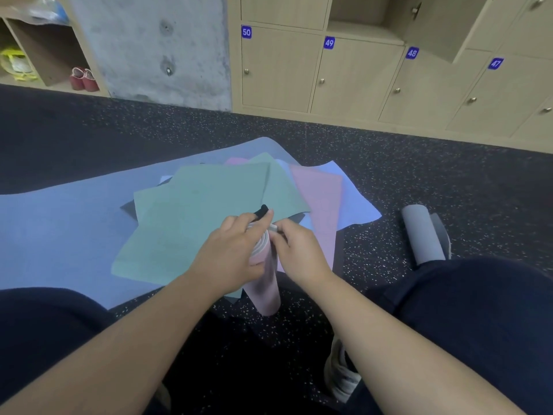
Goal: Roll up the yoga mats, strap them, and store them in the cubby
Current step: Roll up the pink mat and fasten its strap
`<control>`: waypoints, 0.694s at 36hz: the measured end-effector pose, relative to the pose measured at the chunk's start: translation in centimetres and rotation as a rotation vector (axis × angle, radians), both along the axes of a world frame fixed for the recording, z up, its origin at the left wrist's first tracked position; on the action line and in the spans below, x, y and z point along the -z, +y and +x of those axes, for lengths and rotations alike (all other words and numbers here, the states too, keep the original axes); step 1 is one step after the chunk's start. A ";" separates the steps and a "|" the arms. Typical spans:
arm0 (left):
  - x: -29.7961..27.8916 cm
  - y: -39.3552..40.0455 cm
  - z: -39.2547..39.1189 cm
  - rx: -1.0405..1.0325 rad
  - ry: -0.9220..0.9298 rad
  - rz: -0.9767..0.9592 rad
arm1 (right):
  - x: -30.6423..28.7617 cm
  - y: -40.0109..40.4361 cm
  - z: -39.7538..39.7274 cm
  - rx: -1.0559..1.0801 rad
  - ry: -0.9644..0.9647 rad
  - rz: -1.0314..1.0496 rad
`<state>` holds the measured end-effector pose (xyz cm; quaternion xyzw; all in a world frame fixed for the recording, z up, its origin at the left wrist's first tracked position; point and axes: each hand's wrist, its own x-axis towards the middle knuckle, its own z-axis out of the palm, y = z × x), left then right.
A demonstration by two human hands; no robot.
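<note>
A rolled pink mat (269, 290) stands on end on the floor between my knees. My left hand (230, 253) grips its upper part, and a black strap end (261, 211) sticks out above the fingers. My right hand (299, 250) pinches a white strap (263, 239) wrapped round the top of the roll. Behind the roll lie flat small mats: green ones (191, 223), a pink one (320, 199) and pale blue ones, all on a large blue mat (59, 229). A rolled grey mat (422, 233) lies on the floor at right.
Wooden lockers (278, 70) numbered 50 to 47 line the far wall; one locker (365, 19) above 49 stands open. An open shelf (45, 55) at far left holds red shoes and a yellow bag. A concrete pillar (155, 49) stands between them. Dark speckled floor lies around.
</note>
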<state>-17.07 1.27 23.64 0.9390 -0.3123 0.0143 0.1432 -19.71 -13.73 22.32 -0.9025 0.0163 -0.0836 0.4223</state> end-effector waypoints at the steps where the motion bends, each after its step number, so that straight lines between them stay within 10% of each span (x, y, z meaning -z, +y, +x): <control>1: 0.0 0.0 0.2 0.001 0.009 0.008 | 0.0 0.0 -0.1 -0.010 -0.010 0.001; 11: -0.2 1.0 2.0 -0.069 0.281 -0.215 | 1.3 0.1 -0.7 -0.321 0.088 0.051; 25: -0.7 0.5 0.1 -0.113 0.432 -0.464 | 3.1 2.4 -0.5 -0.142 -0.088 0.074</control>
